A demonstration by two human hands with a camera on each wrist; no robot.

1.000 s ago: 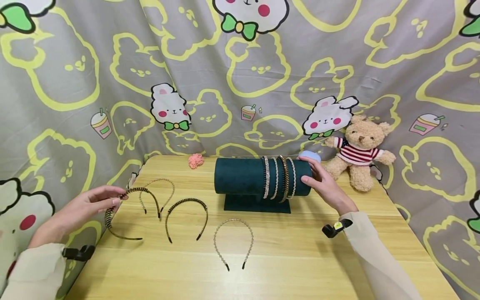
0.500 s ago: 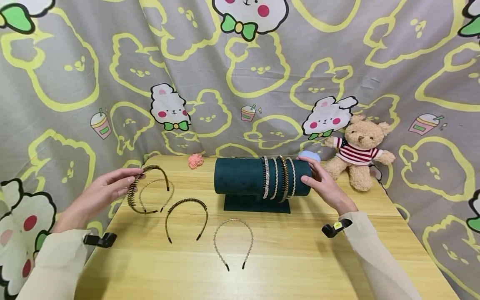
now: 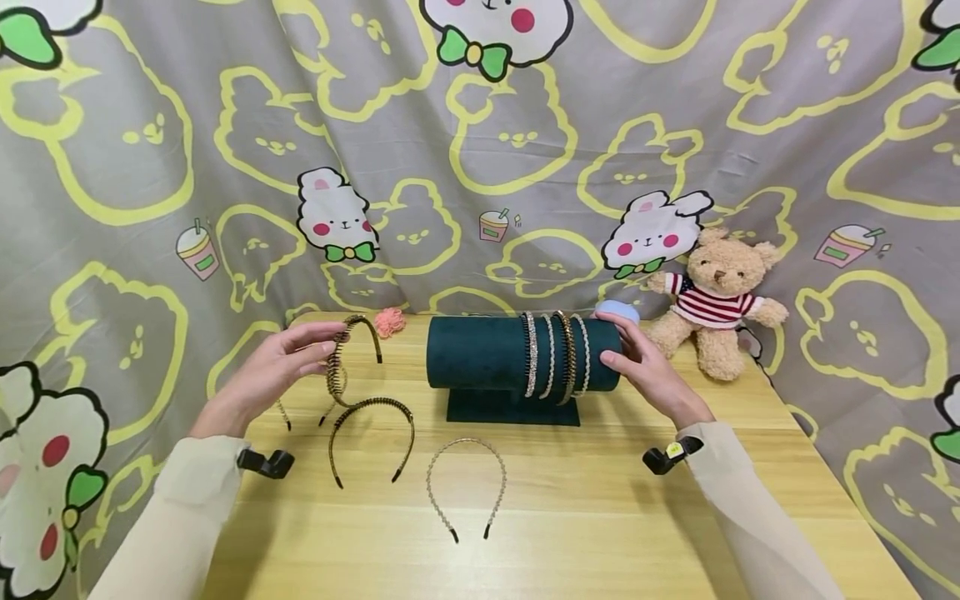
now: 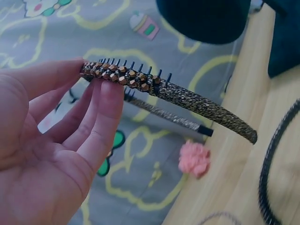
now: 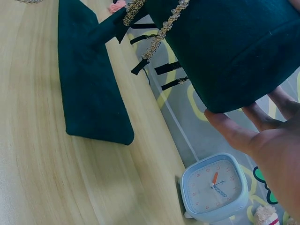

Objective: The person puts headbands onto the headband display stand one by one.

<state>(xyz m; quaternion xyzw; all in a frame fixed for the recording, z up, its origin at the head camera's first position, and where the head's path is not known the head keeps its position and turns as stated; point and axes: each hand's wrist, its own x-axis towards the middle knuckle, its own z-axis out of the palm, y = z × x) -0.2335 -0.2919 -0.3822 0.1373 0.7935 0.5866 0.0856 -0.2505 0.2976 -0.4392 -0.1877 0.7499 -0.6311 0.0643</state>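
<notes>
My left hand (image 3: 273, 367) pinches a dark headband (image 4: 201, 101) with bronze beads and comb teeth, raised above the table left of the stand. At the other side my right hand (image 3: 652, 367) grips the right end of the dark green headband stand (image 3: 472, 350), thumb in front and fingers over the top. Several headbands circle the stand's right half, among them a sparkling silver one (image 3: 531, 358) and a bronze one (image 3: 570, 362). On the table lie a black-and-gold headband (image 3: 371, 402) and a pale beaded headband (image 3: 468, 440). A thin headband (image 3: 285, 417) is partly hidden behind the held one.
A pink pompom-like flower (image 3: 390, 322) lies at the table's back edge. Behind the stand's right end stands a light blue clock (image 5: 213, 187). A teddy bear (image 3: 716, 308) sits at the back right, against the patterned curtain (image 3: 420, 150).
My left hand has carried the bronze-beaded headband rightward and up from the table's left edge, towards the stand. My right hand has stayed at the stand's end.
</notes>
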